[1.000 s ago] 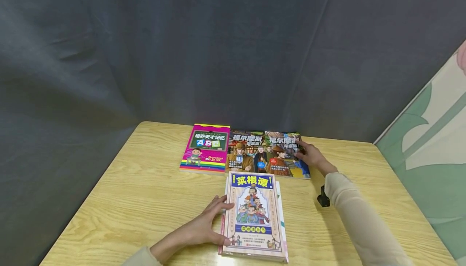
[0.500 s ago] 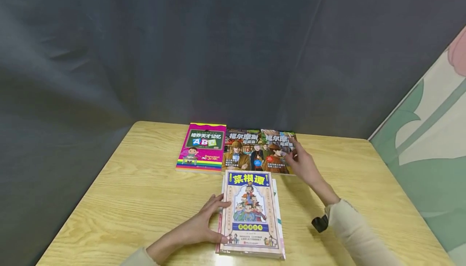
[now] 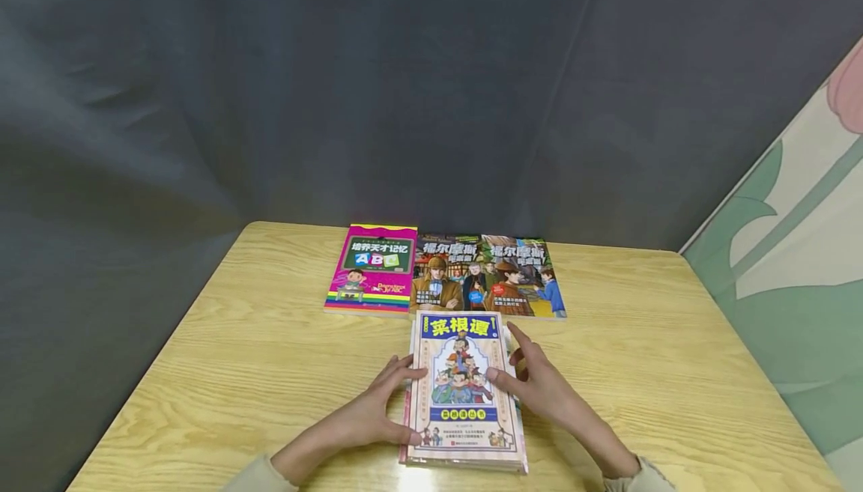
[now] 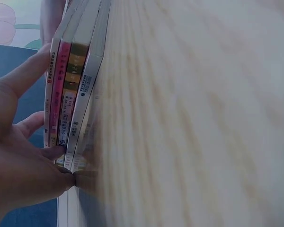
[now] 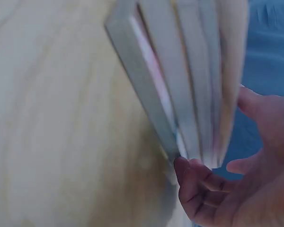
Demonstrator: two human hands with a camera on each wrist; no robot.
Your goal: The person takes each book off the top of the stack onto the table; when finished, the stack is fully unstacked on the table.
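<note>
A stack of several books (image 3: 465,439) lies near the table's front edge, a cream and blue comic-style cover uppermost. My left hand (image 3: 367,413) holds the stack's left side, where the spines (image 4: 68,94) show in the left wrist view. Across from it, my right hand (image 3: 546,391) is at the right side, thumb over the cover and fingers along the page edges (image 5: 180,71). In the right wrist view its curled fingertips (image 5: 182,168) meet a lower corner of the stack. Some fingers of the right hand are hidden behind the thumb in the head view.
Behind the stack, a pink ABC book (image 3: 373,271) and two detective-cover books (image 3: 445,282) lie side by side along the back of the wooden table (image 3: 256,327). A dark curtain (image 3: 404,87) hangs behind, and a flower-patterned cloth (image 3: 775,252) is at the right.
My right hand has left the rightmost detective-cover book and come back toward me to the stack's right side. The left hand stays at the stack's left side.
</note>
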